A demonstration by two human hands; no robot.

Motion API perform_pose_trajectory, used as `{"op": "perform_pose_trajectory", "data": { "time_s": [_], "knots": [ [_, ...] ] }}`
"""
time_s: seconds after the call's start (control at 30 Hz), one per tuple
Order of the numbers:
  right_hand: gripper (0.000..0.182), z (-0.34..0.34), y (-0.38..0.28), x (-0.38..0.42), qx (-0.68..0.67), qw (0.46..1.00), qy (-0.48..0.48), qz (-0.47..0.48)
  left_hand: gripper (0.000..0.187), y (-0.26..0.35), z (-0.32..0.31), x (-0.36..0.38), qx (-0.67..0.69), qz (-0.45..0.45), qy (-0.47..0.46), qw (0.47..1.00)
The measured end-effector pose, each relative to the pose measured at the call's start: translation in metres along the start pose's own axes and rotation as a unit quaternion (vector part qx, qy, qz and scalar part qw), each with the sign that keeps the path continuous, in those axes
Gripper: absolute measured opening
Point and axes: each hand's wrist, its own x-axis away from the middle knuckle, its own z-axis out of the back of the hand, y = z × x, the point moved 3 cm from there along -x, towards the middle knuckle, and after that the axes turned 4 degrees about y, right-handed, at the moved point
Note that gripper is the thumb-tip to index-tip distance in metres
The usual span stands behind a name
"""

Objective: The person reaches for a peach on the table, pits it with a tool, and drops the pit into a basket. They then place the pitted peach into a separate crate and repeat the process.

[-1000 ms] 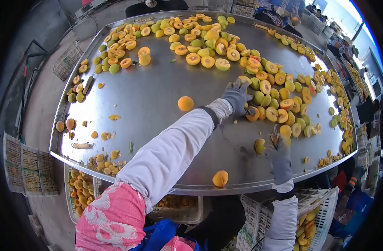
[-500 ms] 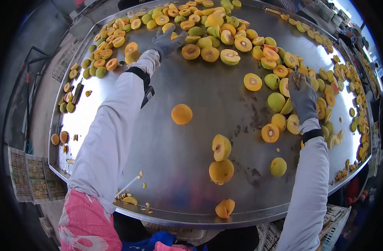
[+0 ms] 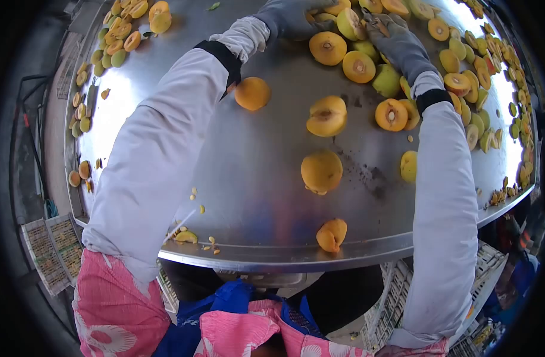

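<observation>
My left hand (image 3: pixel 293 18), in a grey glove, reaches to the top edge of the view, its fingers stretched out beside halved yellow peaches. A cut half (image 3: pixel 328 48) lies just below those fingertips. My right hand (image 3: pixel 398 44), gloved in grey too, is closed around a small metal tool (image 3: pixel 376 24), its tip close to a green-yellow half (image 3: pixel 350 24). Beneath that hand lie another half (image 3: pixel 359 66) and a greenish peach (image 3: pixel 386 80). An orange peach (image 3: pixel 253 93) rests by my left wrist. Part of my left hand is cut off by the view.
Single peach pieces (image 3: pixel 322 171) lie on the metal table (image 3: pixel 254 196), one (image 3: pixel 332 235) by its near rim. More halves line the left side (image 3: pixel 114 44) and right side (image 3: pixel 489 71). A dark-handled knife (image 3: pixel 91 100) lies at left. Crates (image 3: pixel 52 250) stand below the table.
The view has tilted down toward my body. My left hand has moved right along the fruit, and my right hand has moved away from me and left, so both are closer together.
</observation>
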Motion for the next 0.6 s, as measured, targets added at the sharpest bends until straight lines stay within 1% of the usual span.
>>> {"op": "perform_pose_trajectory", "data": {
  "time_s": [0.07,0.1,0.17,0.2,0.23,0.37,0.43,0.5,0.53,0.57,0.6],
  "knots": [
    [0.060,0.010,-0.029,0.033,-0.007,1.000,0.000,-0.004,0.062,0.020,0.001,0.026,-0.023,-0.036,-0.049,0.998],
    [0.058,0.012,-0.038,0.053,-0.018,1.000,-0.002,-0.010,0.062,0.023,0.002,0.043,-0.021,-0.032,-0.049,0.998],
    [0.054,0.006,-0.048,0.091,-0.019,1.000,0.014,-0.002,0.068,0.027,0.006,0.081,-0.018,-0.036,-0.044,0.998],
    [0.052,0.009,-0.057,0.111,-0.014,1.000,0.002,-0.008,0.063,0.033,0.011,0.102,0.003,-0.031,-0.034,0.999],
    [0.050,0.015,-0.067,0.134,-0.015,1.000,0.007,0.005,0.063,0.041,0.017,0.124,0.004,-0.030,-0.033,0.999],
    [0.049,0.028,-0.103,0.209,-0.026,0.999,-0.028,0.007,0.065,0.063,0.030,0.204,-0.007,-0.003,-0.048,0.999],
    [0.049,0.035,-0.116,0.224,-0.030,0.999,-0.030,0.010,0.065,0.071,0.042,0.236,0.030,0.031,-0.066,0.997],
    [0.050,0.041,-0.127,0.234,-0.053,0.995,-0.086,-0.001,0.068,0.069,0.051,0.258,0.006,0.017,-0.061,0.998],
    [0.052,0.054,-0.139,0.239,-0.042,0.994,-0.098,0.027,0.069,0.060,0.053,0.265,0.135,0.047,-0.018,0.990],
    [0.052,0.069,-0.149,0.242,-0.043,0.994,-0.093,0.030,0.070,0.051,0.054,0.274,0.262,0.077,0.023,0.962],
    [0.053,0.079,-0.157,0.245,-0.085,0.986,-0.142,0.011,0.070,0.051,0.063,0.283,0.259,0.079,0.027,0.962]
  ]
}}
